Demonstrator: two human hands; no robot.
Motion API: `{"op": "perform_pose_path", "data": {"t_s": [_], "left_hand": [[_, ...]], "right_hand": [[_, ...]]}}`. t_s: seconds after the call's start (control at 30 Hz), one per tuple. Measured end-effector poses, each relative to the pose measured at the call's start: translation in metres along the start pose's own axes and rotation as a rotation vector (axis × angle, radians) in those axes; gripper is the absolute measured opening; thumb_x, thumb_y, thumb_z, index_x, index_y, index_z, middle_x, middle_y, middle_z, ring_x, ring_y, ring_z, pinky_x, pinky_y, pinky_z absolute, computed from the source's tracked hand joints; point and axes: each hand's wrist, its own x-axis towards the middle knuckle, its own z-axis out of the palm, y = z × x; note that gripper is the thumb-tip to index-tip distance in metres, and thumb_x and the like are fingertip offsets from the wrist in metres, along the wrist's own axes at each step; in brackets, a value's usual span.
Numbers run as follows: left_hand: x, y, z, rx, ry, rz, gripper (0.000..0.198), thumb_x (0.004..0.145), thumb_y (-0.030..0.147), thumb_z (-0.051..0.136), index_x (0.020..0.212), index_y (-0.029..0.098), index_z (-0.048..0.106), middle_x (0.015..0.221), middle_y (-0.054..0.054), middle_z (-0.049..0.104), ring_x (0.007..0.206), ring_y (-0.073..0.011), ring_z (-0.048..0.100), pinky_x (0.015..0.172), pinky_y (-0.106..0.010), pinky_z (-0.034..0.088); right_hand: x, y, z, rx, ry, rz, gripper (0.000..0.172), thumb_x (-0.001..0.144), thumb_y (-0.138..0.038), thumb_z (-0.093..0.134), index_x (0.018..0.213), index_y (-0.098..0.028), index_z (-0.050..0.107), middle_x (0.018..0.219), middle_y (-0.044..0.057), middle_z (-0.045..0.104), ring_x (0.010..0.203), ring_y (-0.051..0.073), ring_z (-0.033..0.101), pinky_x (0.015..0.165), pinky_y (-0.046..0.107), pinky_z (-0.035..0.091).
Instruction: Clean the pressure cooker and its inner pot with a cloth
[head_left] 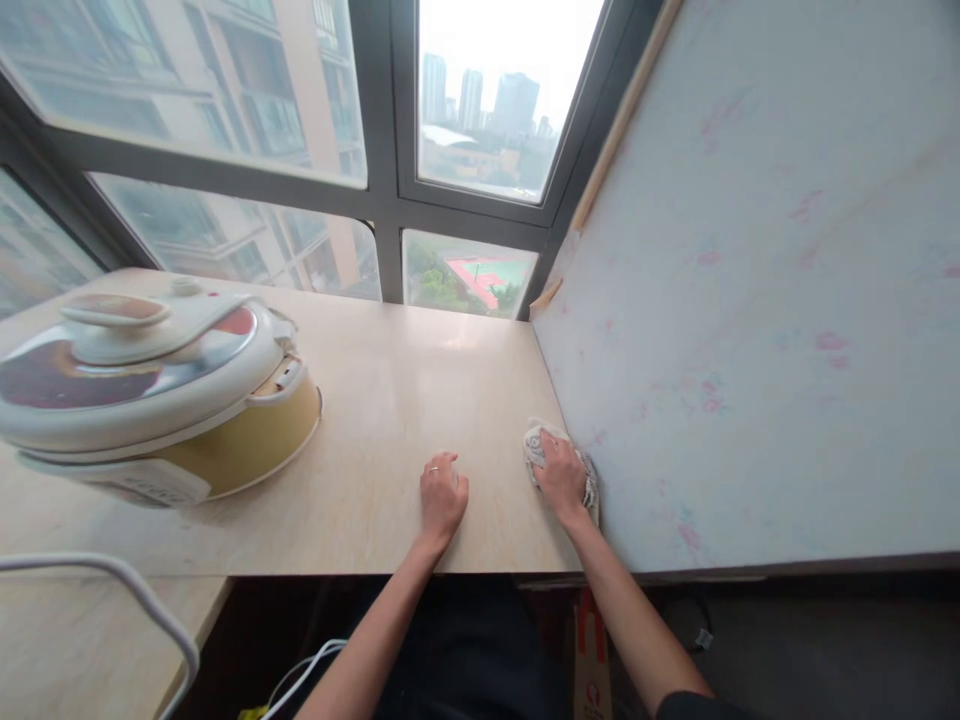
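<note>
My right hand [561, 475] presses a crumpled whitish cloth [534, 440] with dark markings onto the pale marble-look windowsill [375, 400]. The cloth lies close to the foot of the papered wall, and part of it is covered by my palm and fingers. To the left, my left hand [442, 495] rests on the same surface with its fingers curled in and a ring on one of them. Nothing shows in that hand.
A large electric cooker [247, 440] with a domed lid stands at the left. Grey-framed windows [386, 150] close off the back. Flowered wallpaper [750, 350] covers the right wall, its edge peeling. A thick white cord [142, 590] loops at lower left.
</note>
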Motion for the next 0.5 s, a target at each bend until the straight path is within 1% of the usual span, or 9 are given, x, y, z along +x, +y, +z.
{"op": "perform_pose_path", "data": {"t_s": [0.07,0.13,0.23,0.4,0.5], "left_hand": [[0.001,-0.014,-0.001,0.143,0.006,0.140,0.025,0.079,0.012,0.056,0.101,0.019,0.066,0.114,-0.014,0.070,0.116,-0.0324,0.062,0.106,-0.053,0.046],[0.002,-0.024,-0.001,0.191,0.019,0.192,0.024,0.081,0.013,0.055,0.101,0.019,0.066,0.110,-0.013,0.071,0.111,-0.0305,0.064,0.102,-0.051,0.050],[0.005,-0.028,-0.002,0.197,0.019,0.206,0.021,0.083,0.013,0.053,0.097,0.019,0.067,0.104,-0.011,0.073,0.105,-0.0288,0.065,0.099,-0.048,0.051],[0.006,-0.023,-0.005,0.154,0.008,0.188,0.019,0.084,0.014,0.051,0.090,0.020,0.068,0.098,-0.009,0.074,0.098,-0.0267,0.067,0.093,-0.045,0.052],[0.006,-0.022,-0.008,0.113,-0.005,0.163,0.020,0.084,0.016,0.050,0.087,0.020,0.069,0.094,-0.008,0.074,0.093,-0.0259,0.067,0.090,-0.044,0.052]], "right_hand": [[0.009,-0.006,0.001,-0.046,0.001,0.008,0.053,0.090,-0.025,0.066,0.143,-0.020,0.057,0.118,0.013,0.067,0.104,0.028,0.060,0.086,0.035,0.042],[0.018,-0.006,0.000,-0.052,-0.014,0.045,0.052,0.091,-0.027,0.065,0.143,-0.020,0.056,0.118,0.014,0.067,0.104,0.028,0.060,0.084,0.034,0.041],[0.027,-0.004,-0.003,-0.042,-0.051,0.075,0.054,0.092,-0.028,0.065,0.143,-0.017,0.055,0.120,0.015,0.067,0.107,0.028,0.060,0.084,0.034,0.041],[0.028,-0.002,-0.004,-0.037,-0.095,0.045,0.057,0.094,-0.029,0.060,0.148,-0.014,0.051,0.127,0.018,0.064,0.112,0.032,0.060,0.087,0.036,0.043],[0.026,-0.002,-0.003,-0.013,-0.111,0.054,0.066,0.093,-0.032,0.060,0.154,-0.010,0.042,0.132,0.020,0.063,0.114,0.033,0.061,0.090,0.039,0.046]]}}
